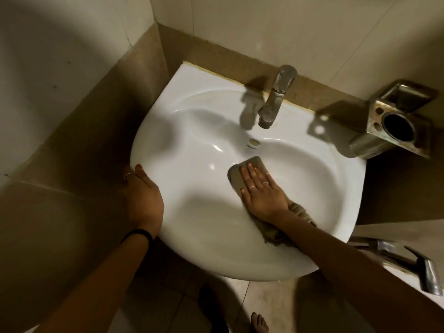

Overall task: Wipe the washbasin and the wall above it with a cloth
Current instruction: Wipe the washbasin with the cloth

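Wall: pale tiles with a brown band along the foot are being shown behind the back edge of the basin; rigid and fixed, judged to be taking firm wiping without give. No cloth is being held against it at this moment.

Washbasin: white glazed ceramic, mounted in the corner; judged hard, heavy and slippery, so the cloth is likely to be sliding freely. It is being steadied at its left rim, not lifted.

Cloth: grey-brown, soft and limp, judged light. It is being pressed flat in the middle of the bowl, just in front of the overflow hole, with a bunched tail being trailed toward the front rim under the forearm. It is best being worked under a flat palm, with the loose tail gathered in to stop it dragging.

Tap: dull metal, standing at the back edge of the basin, with its spout being held over the bowl.

Holder: tarnished metal, being carried on the wall beyond the right back corner.

Right hand: fingers are being kept straight and spread, palm down on the cloth.

Left hand: fingers are being curled around the left rim.
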